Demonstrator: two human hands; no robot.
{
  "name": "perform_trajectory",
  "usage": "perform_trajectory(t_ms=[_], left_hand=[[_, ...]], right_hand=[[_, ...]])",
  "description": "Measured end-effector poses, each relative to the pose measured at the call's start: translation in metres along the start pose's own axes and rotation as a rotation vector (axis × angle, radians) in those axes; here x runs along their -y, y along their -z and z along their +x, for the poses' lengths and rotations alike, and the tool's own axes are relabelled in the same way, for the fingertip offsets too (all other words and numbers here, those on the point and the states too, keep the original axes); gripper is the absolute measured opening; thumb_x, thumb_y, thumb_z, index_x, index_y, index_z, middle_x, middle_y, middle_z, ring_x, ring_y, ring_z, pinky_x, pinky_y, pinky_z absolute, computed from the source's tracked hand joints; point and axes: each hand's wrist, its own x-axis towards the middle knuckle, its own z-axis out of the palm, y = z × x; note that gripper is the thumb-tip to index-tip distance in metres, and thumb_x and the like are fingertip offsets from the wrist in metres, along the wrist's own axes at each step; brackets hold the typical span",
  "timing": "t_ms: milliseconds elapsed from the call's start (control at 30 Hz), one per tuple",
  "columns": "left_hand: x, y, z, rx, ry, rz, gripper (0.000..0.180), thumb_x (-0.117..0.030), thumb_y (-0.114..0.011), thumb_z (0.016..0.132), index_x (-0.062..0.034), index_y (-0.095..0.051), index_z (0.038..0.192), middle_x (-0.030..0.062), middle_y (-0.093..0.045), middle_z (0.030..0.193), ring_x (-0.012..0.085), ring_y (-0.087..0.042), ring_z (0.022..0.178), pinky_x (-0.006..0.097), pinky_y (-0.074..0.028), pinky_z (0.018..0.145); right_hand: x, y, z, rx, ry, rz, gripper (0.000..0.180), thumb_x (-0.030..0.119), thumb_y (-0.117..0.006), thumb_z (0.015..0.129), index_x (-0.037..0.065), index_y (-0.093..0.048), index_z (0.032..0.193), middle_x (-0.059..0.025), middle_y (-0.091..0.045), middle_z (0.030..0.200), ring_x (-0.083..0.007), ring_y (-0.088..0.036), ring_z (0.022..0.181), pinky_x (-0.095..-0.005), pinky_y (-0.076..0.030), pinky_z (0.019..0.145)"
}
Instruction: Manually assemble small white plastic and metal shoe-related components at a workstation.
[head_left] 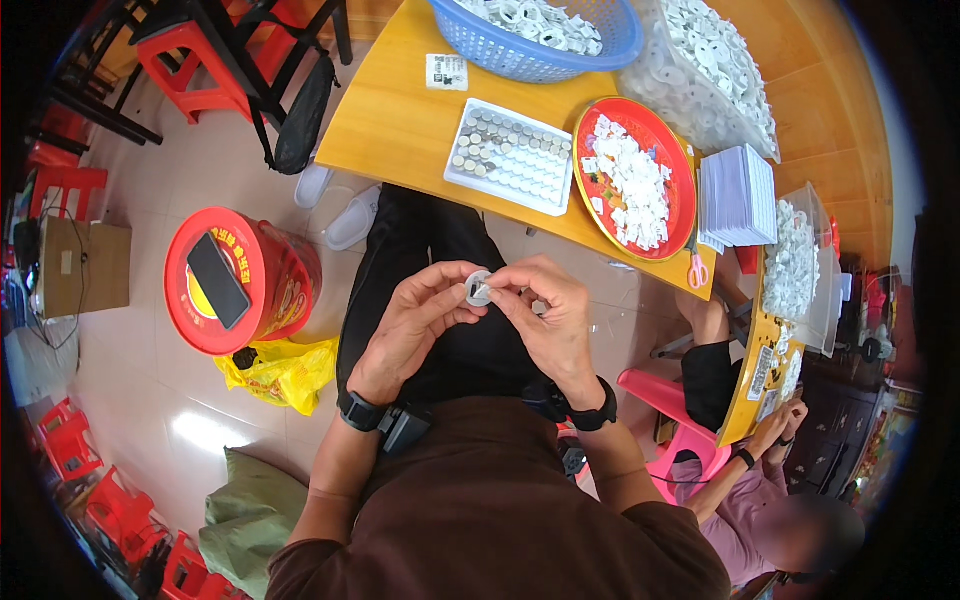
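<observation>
Pale floor tiles spread at the left, where a red drum (240,282) carries a dark phone (218,281) on its lid, beside a crumpled yellow bag (284,372). Over the lap, the left hand (408,325) pinches a small round silver disc (479,289) between thumb and fingers, while the right hand (553,320), fingers curled, presses a fingertip to the disc's face. Beyond on the yellow desk (395,125), a white tray (512,156) looks about half filled with rows of similar discs, so a good share seems done. Further right, a red plate (637,186) heaped with white pieces and a clear bag (715,75) suggest plenty left.
</observation>
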Motion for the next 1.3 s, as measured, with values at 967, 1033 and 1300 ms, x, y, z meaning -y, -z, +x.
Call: perform_trajectory(t_ms=[967,1033,1300], left_hand=[[0.018,-0.003,0.007,-0.09,-0.119,0.22,0.017,-0.007,-0.059,0.087,-0.0004,-0.062,0.102,0.0057,-0.064,0.089,0.0101,-0.06,0.079,0.023,-0.049,0.071],[0.016,-0.007,0.008,-0.12,-0.122,0.222,0.016,-0.007,-0.059,0.087,-0.0004,-0.062,0.1,0.0054,-0.064,0.087,0.0096,-0.059,0.078,0.023,-0.048,0.07],[0.017,-0.012,0.011,-0.198,-0.105,0.139,0.012,-0.007,-0.058,0.086,-0.0004,-0.063,0.096,0.005,-0.063,0.086,0.0093,-0.059,0.075,0.022,-0.048,0.069]], right_hand=[[-0.013,-0.01,-0.013,-0.047,0.224,-0.29,0.02,-0.005,-0.066,0.072,0.004,-0.063,0.089,-0.0073,-0.054,0.078,-0.0202,-0.058,0.063,-0.0284,-0.045,0.051],[-0.011,-0.01,-0.013,-0.052,0.229,-0.283,0.022,-0.005,-0.066,0.072,0.004,-0.062,0.091,-0.0071,-0.055,0.081,-0.0187,-0.059,0.063,-0.0269,-0.044,0.05],[-0.026,-0.002,-0.011,-0.066,-0.119,0.142,0.016,-0.005,-0.062,0.077,-0.001,-0.061,0.092,-0.0054,-0.058,0.085,-0.008,-0.057,0.067,-0.019,-0.043,0.051]])
